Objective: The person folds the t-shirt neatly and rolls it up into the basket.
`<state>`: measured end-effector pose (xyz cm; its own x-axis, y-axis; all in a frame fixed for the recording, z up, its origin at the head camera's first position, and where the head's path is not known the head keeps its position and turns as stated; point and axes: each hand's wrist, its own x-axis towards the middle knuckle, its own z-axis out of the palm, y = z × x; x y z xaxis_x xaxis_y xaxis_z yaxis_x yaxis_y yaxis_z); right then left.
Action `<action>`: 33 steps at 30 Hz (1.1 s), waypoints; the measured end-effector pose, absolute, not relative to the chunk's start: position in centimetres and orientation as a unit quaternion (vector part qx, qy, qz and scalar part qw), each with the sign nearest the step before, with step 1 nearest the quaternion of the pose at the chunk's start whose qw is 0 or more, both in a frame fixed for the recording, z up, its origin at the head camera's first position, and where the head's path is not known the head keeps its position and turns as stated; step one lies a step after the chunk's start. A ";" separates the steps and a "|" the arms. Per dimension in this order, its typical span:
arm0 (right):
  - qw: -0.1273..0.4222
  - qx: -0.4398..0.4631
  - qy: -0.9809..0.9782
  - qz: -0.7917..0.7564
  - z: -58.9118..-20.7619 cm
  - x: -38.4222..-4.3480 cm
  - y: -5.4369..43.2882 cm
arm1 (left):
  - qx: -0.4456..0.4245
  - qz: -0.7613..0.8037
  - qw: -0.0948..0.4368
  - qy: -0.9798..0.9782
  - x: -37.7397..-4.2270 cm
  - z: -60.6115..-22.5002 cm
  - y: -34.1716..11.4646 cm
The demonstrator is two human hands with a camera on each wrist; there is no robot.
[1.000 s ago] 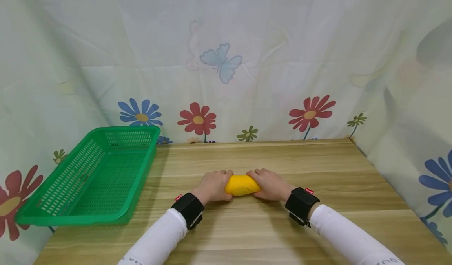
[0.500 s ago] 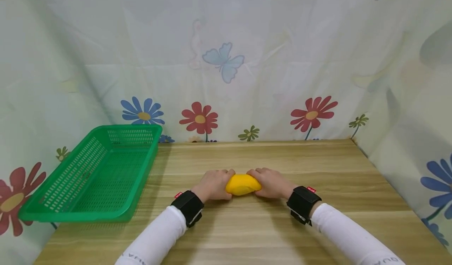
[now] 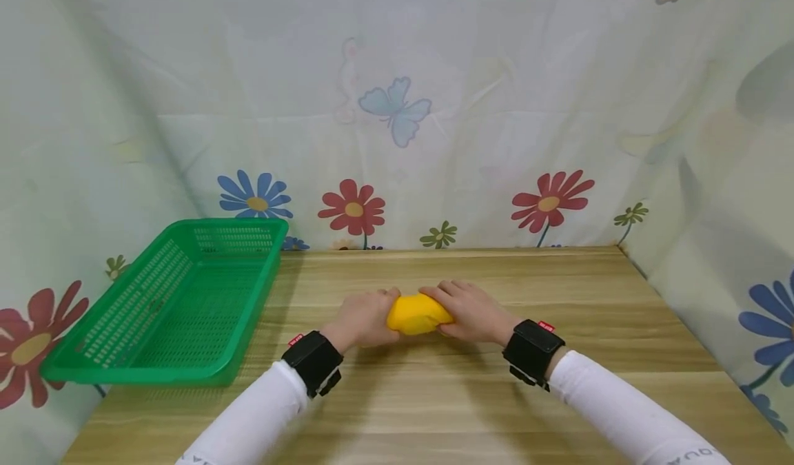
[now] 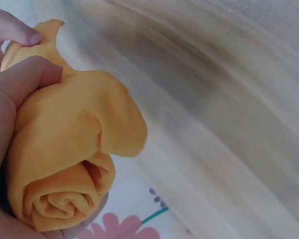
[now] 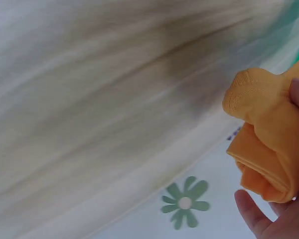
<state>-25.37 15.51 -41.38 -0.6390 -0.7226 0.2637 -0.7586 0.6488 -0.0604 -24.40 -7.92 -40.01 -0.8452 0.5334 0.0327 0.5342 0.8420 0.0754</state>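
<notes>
A rolled yellow cloth (image 3: pixel 417 315) is held between both hands above the wooden table. At its left end my left hand (image 3: pixel 362 319) grips it; in the left wrist view the thumb lies on top and the cloth's end (image 4: pixel 62 204) shows a spiral of rolled layers. My right hand (image 3: pixel 474 313) holds the other end. Seen from the right wrist, a loose flap of cloth with a stitched hem (image 5: pixel 244 92) sticks out, and folded layers show below it. One right fingertip (image 5: pixel 246 201) stands off the cloth. The palms hide part of the roll.
A green plastic basket (image 3: pixel 256 306) with slotted walls stands on the left of the wooden table (image 3: pixel 434 410). A flower-printed curtain (image 3: pixel 471 141) hangs behind the table and along both sides.
Both hands have moved the rolled cloth slightly left and away from me, and it looks lifted a little. The loose end seems to have shifted under the right hand. The basket stays put.
</notes>
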 end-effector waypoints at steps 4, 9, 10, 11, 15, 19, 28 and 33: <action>0.133 0.421 -0.893 0.084 -40.5 -25.4 14.5 | -0.256 -0.051 0.011 -0.965 -24.0 -38.9 -9.1; 0.170 0.421 -0.888 0.078 -39.2 -25.3 13.2 | -0.219 -0.061 0.001 -0.974 -23.6 -36.8 -10.6; 0.176 0.420 -0.887 0.079 -38.9 -25.2 12.9 | -0.212 -0.063 0.001 -0.975 -23.5 -36.4 -11.0; 0.183 0.421 -0.884 0.082 -38.6 -25.2 12.6 | -0.205 -0.064 0.002 -0.977 -23.5 -36.0 -11.4; 0.214 0.440 -0.868 0.083 -37.9 -25.0 11.5 | -0.168 -0.046 0.010 -0.985 -23.3 -34.4 -13.4; 0.223 0.478 -0.846 0.078 -37.8 -24.4 10.4 | -0.128 -0.033 0.014 -0.991 -23.0 -33.0 -15.6; 0.200 0.500 -0.840 0.065 -38.4 -23.8 8.4 | -0.064 -0.042 0.022 -0.997 -22.5 -29.8 -19.9; 0.152 0.496 -0.853 0.057 -39.0 -23.5 7.6 | -0.031 -0.044 0.023 -0.998 -22.1 -29.0 -22.0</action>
